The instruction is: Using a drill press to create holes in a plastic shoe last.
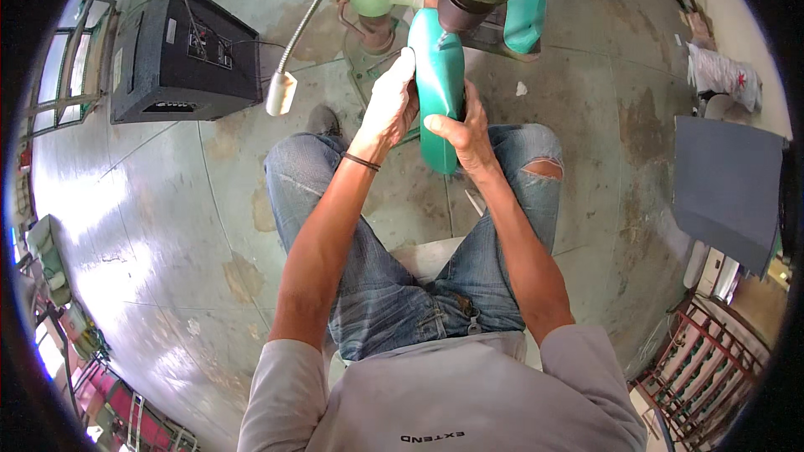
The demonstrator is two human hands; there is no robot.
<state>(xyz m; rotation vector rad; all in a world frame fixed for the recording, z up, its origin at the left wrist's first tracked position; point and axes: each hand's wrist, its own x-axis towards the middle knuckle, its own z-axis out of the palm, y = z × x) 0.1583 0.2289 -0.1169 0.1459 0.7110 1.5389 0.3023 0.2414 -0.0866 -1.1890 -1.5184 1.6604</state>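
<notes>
A long, smooth teal piece shaped like a shoe last is held between my two hands under a drill press. My left hand is closed against its left side. My right hand grips its near right side, the thumb across the top. The dark chuck of the drill press is right above the far end, and a thin bit seems to reach the teal surface. Whether it has gone in, I cannot tell. A second teal piece lies just right of the chuck on the machine's base.
A flexible metal lamp neck ends in a pale head left of my hands. The machine's green column stands beyond. A black speaker-like box sits at far left, a dark grey panel at right, and a reddish metal rack lower right.
</notes>
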